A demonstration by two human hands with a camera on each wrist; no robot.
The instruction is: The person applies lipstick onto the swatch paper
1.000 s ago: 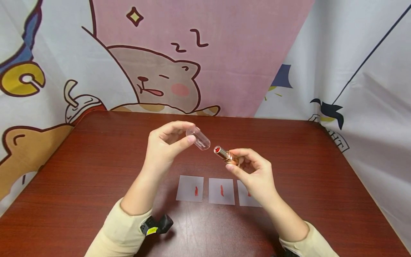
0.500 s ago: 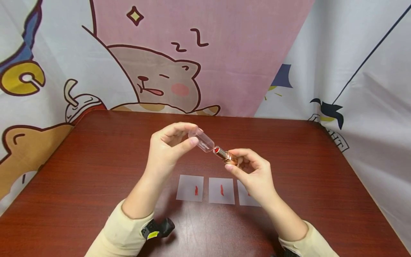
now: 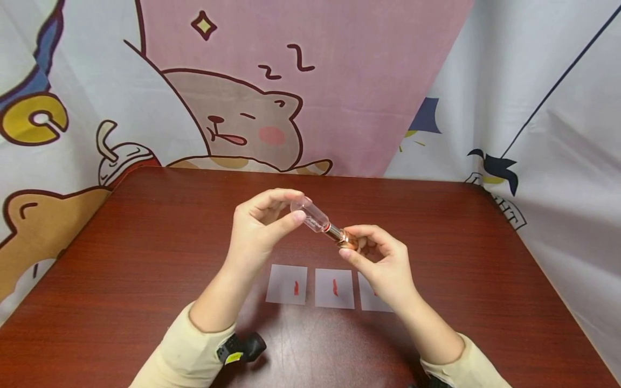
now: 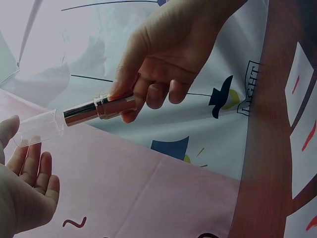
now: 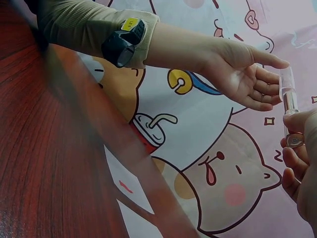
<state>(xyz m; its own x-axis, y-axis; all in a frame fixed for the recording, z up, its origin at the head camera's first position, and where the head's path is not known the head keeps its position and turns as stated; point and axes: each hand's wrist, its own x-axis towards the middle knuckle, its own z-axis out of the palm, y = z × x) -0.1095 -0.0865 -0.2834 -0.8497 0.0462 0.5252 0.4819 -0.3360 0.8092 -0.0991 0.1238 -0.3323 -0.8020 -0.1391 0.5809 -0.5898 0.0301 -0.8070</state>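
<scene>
My left hand (image 3: 257, 229) pinches a clear plastic cap (image 3: 315, 217) between thumb and fingers above the table. My right hand (image 3: 388, 261) grips the gold base of a lipstick (image 3: 345, 239), whose metal tube points up and left at the cap. In the head view, the cap's lower end meets the top of the tube, where a bit of red shows. From the left wrist view, the cap (image 4: 42, 126) and the lipstick (image 4: 86, 113) lie nearly in line; whether the tube is inside the cap is hard to tell.
Below the hands, three white paper squares lie in a row on the brown table (image 3: 170, 242): a left one (image 3: 281, 285), a middle one (image 3: 326, 289) and a right one (image 3: 371, 299) partly behind the right hand. Red strokes mark them. A printed cloth (image 3: 359, 81) hangs behind.
My left hand has moved right and slightly down with the cap, closing the gap to the lipstick. The right hand has barely moved.
</scene>
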